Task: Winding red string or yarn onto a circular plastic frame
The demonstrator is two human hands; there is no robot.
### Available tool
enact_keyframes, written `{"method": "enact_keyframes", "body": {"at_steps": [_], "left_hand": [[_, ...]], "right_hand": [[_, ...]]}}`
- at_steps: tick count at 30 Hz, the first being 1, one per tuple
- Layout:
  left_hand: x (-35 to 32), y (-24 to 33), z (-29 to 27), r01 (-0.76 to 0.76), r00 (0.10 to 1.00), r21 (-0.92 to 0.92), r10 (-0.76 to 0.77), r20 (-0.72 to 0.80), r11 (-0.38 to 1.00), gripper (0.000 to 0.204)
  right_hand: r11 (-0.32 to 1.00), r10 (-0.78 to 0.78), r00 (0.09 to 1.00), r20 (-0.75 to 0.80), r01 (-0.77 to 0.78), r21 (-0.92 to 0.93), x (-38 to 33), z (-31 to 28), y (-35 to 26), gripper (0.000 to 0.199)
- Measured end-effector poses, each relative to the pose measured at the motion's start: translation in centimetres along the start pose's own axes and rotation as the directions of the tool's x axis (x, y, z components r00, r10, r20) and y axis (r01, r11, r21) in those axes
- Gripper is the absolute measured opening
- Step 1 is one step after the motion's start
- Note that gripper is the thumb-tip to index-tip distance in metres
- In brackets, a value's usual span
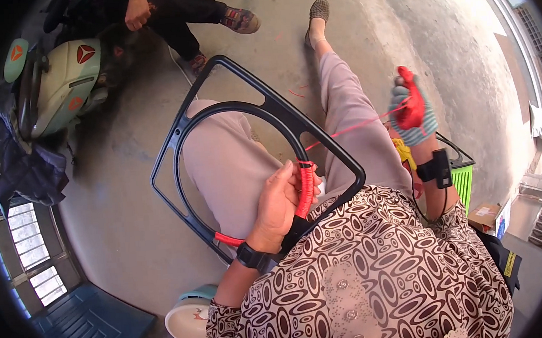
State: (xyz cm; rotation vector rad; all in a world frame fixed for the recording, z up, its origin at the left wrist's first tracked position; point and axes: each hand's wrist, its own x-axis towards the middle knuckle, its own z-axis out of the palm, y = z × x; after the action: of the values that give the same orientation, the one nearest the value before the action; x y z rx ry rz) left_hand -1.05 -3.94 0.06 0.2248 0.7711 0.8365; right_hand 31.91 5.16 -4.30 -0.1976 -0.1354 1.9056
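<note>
A black frame (pixel 302 124), a ring set inside a four-cornered outline, rests tilted across my lap. My bare left hand (pixel 276 201) is closed round the lower right of the ring, where tight turns of red cord (pixel 307 188) wrap it. Another short red wrapping (pixel 229 238) sits at the ring's lower left. Out to the right, my right hand (pixel 430 120), in a grey striped glove, grips a red cord bundle (pixel 412 106). From there a thin red strand (pixel 363 125) runs fairly straight to the ring, just above the wrapped part.
A pale scooter (pixel 67 86) stands at the far left, near another person's shoe (pixel 240 20). A white basin (pixel 186 322) and a dark blue panel (pixel 93 323) lie at the lower left. Beside my right arm are a green basket (pixel 463 187) and cardboard box (pixel 485 214).
</note>
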Motion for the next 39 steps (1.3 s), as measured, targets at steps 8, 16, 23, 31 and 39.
{"method": "enact_keyframes", "body": {"at_steps": [8,16,23,31,39], "left_hand": [[0.1,-0.1,0.2,-0.001,1.0,-0.003,0.001,-0.023,1.0,0.039],[0.3,-0.4,-0.4,-0.03,1.0,0.025,0.03,-0.006,0.999,0.03],[0.4,-0.1,0.7,-0.05,0.998,-0.036,0.049,-0.026,0.998,0.014],[-0.4,1.1,1.1,-0.085,0.993,0.132,0.095,-0.066,0.988,0.011],[-0.6,-0.7,0.0,-0.095,0.995,0.168,0.091,0.03,0.981,0.009]], "right_hand": [[0.992,-0.128,0.992,0.009,0.128,0.008,-4.1,-0.5,-2.9,0.035],[0.903,-0.413,0.834,-0.366,0.32,-0.288,-2.8,2.8,1.1,0.026],[0.961,-0.228,0.936,-0.267,0.172,-0.218,-4.4,0.8,-0.9,0.033],[0.55,-0.027,0.865,-0.501,-0.406,-0.73,-2.4,5.6,5.4,0.032],[0.153,0.485,0.86,-0.158,-0.261,-0.953,-1.1,8.4,9.8,0.034]]}}
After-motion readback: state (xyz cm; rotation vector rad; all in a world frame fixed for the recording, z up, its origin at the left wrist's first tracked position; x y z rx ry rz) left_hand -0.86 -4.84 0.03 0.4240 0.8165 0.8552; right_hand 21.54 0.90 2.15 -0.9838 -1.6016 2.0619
